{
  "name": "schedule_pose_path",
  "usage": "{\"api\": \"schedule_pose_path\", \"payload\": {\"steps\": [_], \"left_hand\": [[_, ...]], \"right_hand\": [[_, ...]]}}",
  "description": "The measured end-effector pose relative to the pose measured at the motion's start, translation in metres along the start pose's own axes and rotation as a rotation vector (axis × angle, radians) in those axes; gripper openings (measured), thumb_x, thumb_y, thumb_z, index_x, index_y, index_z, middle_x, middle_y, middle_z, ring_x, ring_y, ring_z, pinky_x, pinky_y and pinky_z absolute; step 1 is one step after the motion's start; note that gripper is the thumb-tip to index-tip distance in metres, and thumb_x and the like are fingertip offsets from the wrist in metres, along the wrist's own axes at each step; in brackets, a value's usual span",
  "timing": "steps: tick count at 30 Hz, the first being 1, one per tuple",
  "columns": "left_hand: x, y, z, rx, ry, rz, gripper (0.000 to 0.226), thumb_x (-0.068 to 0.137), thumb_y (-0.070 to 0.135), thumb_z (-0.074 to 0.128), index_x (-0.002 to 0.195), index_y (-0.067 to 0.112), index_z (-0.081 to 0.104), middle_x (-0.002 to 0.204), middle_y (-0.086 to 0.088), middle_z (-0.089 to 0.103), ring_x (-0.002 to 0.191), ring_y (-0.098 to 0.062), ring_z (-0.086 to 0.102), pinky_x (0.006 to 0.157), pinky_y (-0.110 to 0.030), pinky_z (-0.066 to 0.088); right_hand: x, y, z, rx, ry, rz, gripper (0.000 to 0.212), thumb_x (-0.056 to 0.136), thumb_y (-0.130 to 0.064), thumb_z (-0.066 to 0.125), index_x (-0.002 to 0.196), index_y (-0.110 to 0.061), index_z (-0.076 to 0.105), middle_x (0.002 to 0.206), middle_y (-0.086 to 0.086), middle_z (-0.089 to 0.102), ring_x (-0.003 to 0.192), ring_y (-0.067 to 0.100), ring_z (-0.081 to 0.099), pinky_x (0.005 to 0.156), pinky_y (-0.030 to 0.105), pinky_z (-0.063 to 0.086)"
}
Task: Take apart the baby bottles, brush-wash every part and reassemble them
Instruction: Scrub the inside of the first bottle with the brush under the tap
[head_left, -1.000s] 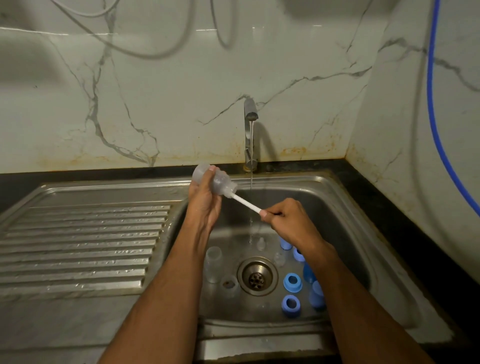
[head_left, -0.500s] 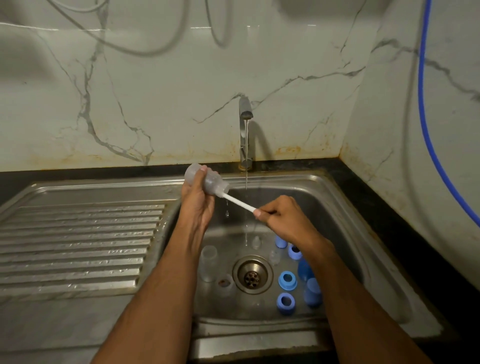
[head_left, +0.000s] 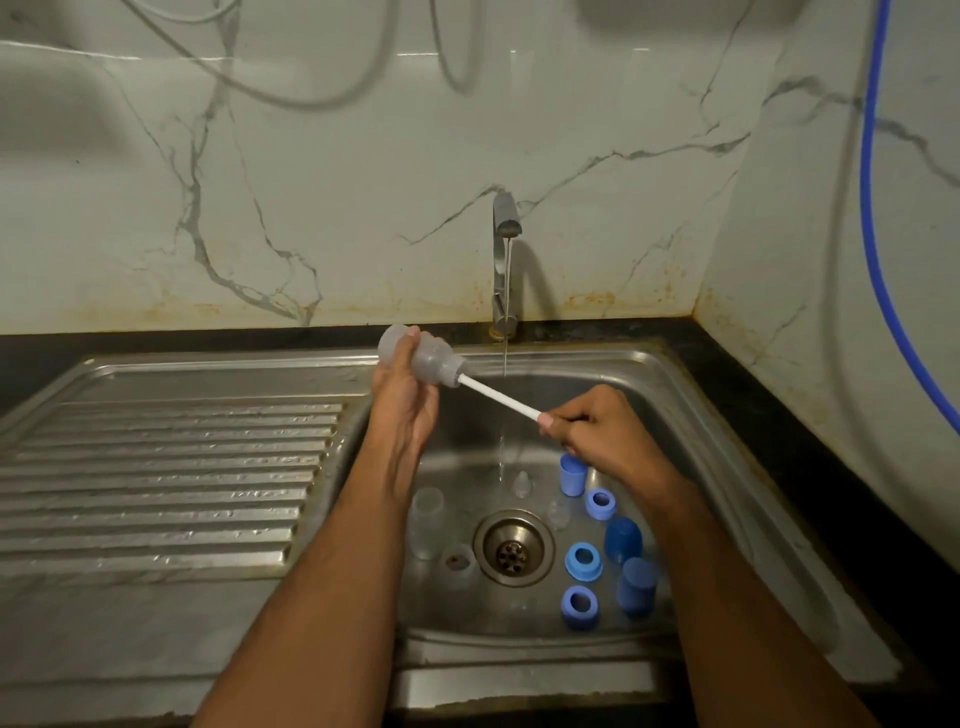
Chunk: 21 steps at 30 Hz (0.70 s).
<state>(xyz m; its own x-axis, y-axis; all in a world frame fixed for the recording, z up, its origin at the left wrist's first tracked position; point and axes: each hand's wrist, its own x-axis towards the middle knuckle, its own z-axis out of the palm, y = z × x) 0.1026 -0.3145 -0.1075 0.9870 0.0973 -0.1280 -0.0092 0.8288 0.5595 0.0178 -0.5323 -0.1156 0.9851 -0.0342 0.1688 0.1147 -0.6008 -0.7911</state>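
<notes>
Over steel sink (head_left: 691, 395), left hand (head_left: 405, 410) gripping clear bottle body (head_left: 421, 358) sideways, right hand (head_left: 597, 431) clenching brush handle (head_left: 498, 399), scrubbing inside (tap (head_left: 504, 260) running).

Left hand (head_left: 405, 410) grips bottle (head_left: 421, 358); right hand (head_left: 597, 431) holds brush handle (head_left: 498, 399) (bristles apparently inside).

Both bare arms reach forward from the bottom of the view and lean in toward each other. The left hand (head_left: 408, 402) is lifted up with its back facing us, and its fingers are curled around a clear bottle (head_left: 418, 359). The right hand (head_left: 597, 426) is a bit lower and off to the side, closed in a fist around the white brush handle (head_left: 498, 399).
</notes>
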Motion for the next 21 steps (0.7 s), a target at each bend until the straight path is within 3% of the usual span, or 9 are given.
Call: {"api": "schedule_pose_path", "payload": {"steps": [3,6,10,12,14,19,21], "left_hand": [[-0.007,-0.006,0.005,0.120,-0.074,-0.018,0.008,0.097,0.008,0.061,0.098,0.002,0.056,0.084,-0.013,0.058,0.066,-0.019,0.064,0.065,-0.042,0.057],[-0.010,-0.012,0.007,0.199,-0.074,0.019,0.012,0.097,0.011,0.064,0.089,0.005,0.056,0.073,-0.008,0.063,0.061,-0.017,0.065,0.070,-0.045,0.054],[-0.008,-0.005,0.006,0.259,-0.100,0.073,0.023,0.098,0.020,0.063,0.078,0.011,0.067,0.067,0.000,0.069,0.064,-0.011,0.068,0.072,-0.037,0.058],[-0.006,-0.002,0.004,0.181,-0.098,0.070,0.011,0.095,0.015,0.066,0.088,0.008,0.063,0.075,-0.005,0.066,0.073,-0.016,0.067,0.082,-0.040,0.058],[-0.005,-0.002,0.003,0.161,-0.036,0.054,0.022,0.088,0.013,0.074,0.104,0.007,0.059,0.096,-0.010,0.062,0.091,-0.021,0.064,0.094,-0.045,0.056],[0.001,0.007,-0.004,-0.065,0.060,0.016,0.061,0.077,0.006,0.083,0.129,0.008,0.050,0.130,-0.018,0.059,0.109,-0.026,0.065,0.087,-0.043,0.061],[0.004,0.009,-0.009,-0.101,0.071,0.016,0.065,0.077,0.005,0.083,0.132,0.009,0.048,0.130,-0.018,0.058,0.111,-0.026,0.065,0.090,-0.045,0.060]], "right_hand": [[0.000,-0.003,0.007,0.000,0.018,-0.018,0.018,0.095,-0.026,0.071,0.082,-0.018,0.081,0.058,0.011,0.066,0.053,0.016,0.056,0.062,0.044,0.056],[-0.002,-0.001,0.002,0.020,0.012,0.012,0.017,0.094,-0.026,0.071,0.083,-0.018,0.081,0.055,0.007,0.065,0.052,0.015,0.055,0.060,0.039,0.053],[-0.003,0.002,-0.011,0.034,-0.016,0.043,0.018,0.095,-0.024,0.070,0.084,-0.013,0.081,0.054,0.005,0.061,0.052,0.016,0.052,0.056,0.033,0.047],[-0.002,-0.001,-0.010,0.043,-0.035,0.048,0.018,0.096,-0.023,0.070,0.085,-0.012,0.080,0.055,0.007,0.061,0.052,0.016,0.052,0.056,0.031,0.046],[-0.002,-0.002,-0.008,0.038,-0.057,0.062,0.018,0.096,-0.022,0.069,0.087,-0.011,0.080,0.056,0.008,0.061,0.053,0.016,0.051,0.058,0.031,0.046],[-0.005,0.001,-0.019,-0.048,-0.041,0.078,0.016,0.095,-0.026,0.070,0.093,-0.014,0.081,0.071,0.015,0.071,0.064,0.020,0.061,0.073,0.042,0.057],[-0.003,-0.001,-0.016,-0.099,-0.044,0.060,0.015,0.095,-0.028,0.070,0.097,-0.017,0.081,0.076,0.010,0.073,0.076,0.024,0.068,0.081,0.043,0.058]]}}
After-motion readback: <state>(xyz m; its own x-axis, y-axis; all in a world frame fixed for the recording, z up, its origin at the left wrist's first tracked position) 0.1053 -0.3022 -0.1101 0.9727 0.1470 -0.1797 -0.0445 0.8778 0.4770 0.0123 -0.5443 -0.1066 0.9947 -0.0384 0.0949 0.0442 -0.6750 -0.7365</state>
